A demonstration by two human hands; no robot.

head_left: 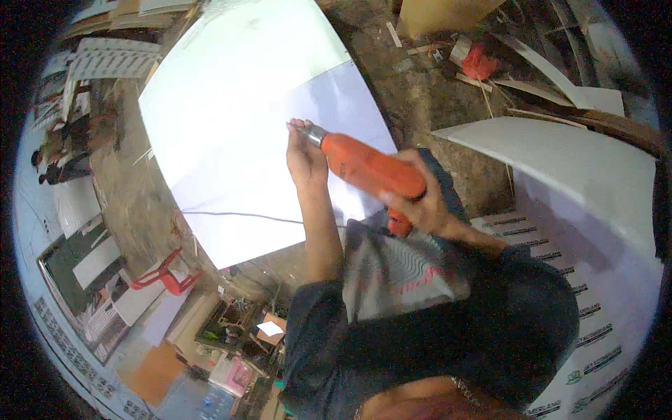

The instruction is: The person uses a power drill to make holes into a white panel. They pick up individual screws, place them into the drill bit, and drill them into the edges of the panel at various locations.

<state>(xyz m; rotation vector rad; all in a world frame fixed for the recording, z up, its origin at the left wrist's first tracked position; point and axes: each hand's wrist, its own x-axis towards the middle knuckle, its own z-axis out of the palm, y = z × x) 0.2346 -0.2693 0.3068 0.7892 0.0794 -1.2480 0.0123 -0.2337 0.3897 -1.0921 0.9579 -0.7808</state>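
Orange plastic drill (371, 168) with metal chuck, smooth white board (238, 119)

We're getting one view only: a head-worn fisheye, looking steeply down over the chest at a white panel (245, 126). It's sitting close in, with the left hand (305, 155) and right hand (420, 206) meeting on an orange power drill (371, 168) near frame centre. Edges are bending hard toward the rim; the workshop floor (420, 98) is curving around. No second view is overlapping.
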